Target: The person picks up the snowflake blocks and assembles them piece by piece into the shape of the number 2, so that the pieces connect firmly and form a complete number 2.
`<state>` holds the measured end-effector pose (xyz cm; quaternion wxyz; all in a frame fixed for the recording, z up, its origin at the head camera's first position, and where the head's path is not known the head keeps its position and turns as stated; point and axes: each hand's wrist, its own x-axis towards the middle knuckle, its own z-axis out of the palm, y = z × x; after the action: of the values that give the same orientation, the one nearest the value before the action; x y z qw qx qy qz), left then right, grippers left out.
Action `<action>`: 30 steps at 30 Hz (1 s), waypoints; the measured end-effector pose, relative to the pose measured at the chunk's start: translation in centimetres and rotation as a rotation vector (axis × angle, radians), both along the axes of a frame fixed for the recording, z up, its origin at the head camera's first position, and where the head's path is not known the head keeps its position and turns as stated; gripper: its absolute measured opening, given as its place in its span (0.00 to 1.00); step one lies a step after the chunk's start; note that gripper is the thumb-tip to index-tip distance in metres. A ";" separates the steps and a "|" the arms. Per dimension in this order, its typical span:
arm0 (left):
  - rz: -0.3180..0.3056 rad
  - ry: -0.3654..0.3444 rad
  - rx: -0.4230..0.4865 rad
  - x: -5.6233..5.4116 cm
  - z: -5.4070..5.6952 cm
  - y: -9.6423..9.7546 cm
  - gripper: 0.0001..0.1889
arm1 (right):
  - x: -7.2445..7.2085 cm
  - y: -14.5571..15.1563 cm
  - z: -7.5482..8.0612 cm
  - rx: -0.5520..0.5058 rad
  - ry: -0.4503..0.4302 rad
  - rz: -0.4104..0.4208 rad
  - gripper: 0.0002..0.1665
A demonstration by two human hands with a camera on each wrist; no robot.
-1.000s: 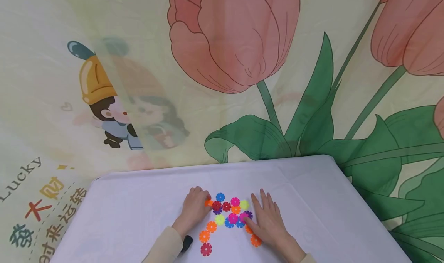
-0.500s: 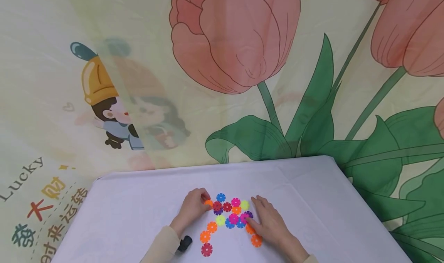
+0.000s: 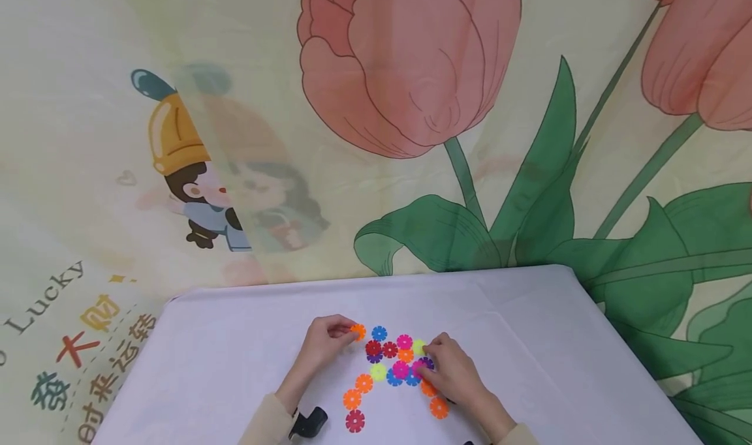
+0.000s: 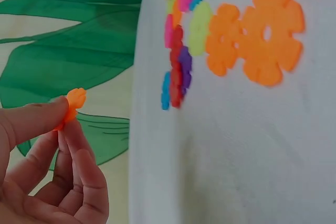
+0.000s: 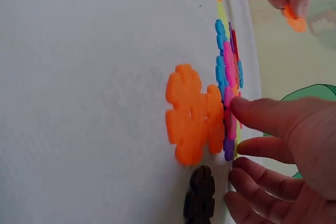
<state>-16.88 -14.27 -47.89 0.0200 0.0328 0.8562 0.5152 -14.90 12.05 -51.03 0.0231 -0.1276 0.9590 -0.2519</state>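
Observation:
My left hand [image 3: 325, 340] pinches an orange snowflake disc [image 3: 358, 331] between thumb and fingers, apart from the other pieces, beyond the table edge in the left wrist view. A build of joined snowflake discs lies on the white cloth, with a red disc [image 3: 373, 348], a blue disc [image 3: 379, 333] and a yellow-green disc [image 3: 378, 372] on its left side. My right hand [image 3: 458, 370] holds the build's right end: the thumb lies on a pink disc [image 5: 229, 109], and bent fingers meet the yellow disc [image 3: 419, 346]. That hand partly hides the purple disc [image 3: 427, 364].
Orange discs [image 3: 352, 399] and a crimson disc [image 3: 355, 421] trail toward me from the build's left; another orange disc [image 3: 438, 408] lies at its right. A dark disc [image 5: 199, 195] sits near my right hand. Behind the table [image 3: 235, 353] hangs a tulip-printed cloth [image 3: 411, 73].
My left hand has drawn the orange disc up and away from beside the red disc. The right fingers have bent in toward the yellow disc. The view has shifted slightly.

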 end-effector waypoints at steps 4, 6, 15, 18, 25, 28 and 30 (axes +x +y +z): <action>0.002 0.016 0.025 0.3 0.6 0.2 0.07 | 0.0 -0.2 -0.2 -0.037 -0.003 0.000 0.12; 0.000 0.034 0.040 0.4 0.8 0.2 0.07 | 0.0 -0.3 -0.2 -0.056 -0.009 -0.003 0.08; -0.002 0.062 0.060 0.6 1.1 0.3 0.06 | 0.0 -0.4 0.0 -0.072 -0.041 -0.004 0.10; 0.005 0.063 0.054 0.6 1.0 0.3 0.06 | 0.1 -0.2 0.3 -0.066 -0.083 0.008 0.13; 0.004 0.061 0.062 0.6 0.8 0.3 0.06 | -0.1 -0.1 0.7 -0.087 -0.085 0.050 0.16; -0.007 0.063 0.063 0.5 0.6 0.5 0.06 | -0.3 -0.3 1.0 -0.216 -0.095 0.049 0.14; -0.014 0.063 0.064 0.5 0.5 0.6 0.06 | -0.4 -0.4 1.3 -0.363 -0.126 0.017 0.11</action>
<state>-16.38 -13.68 -47.35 -0.0041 0.0557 0.8392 0.5409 -15.33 11.60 -49.76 0.0617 -0.1216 0.8935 -0.4279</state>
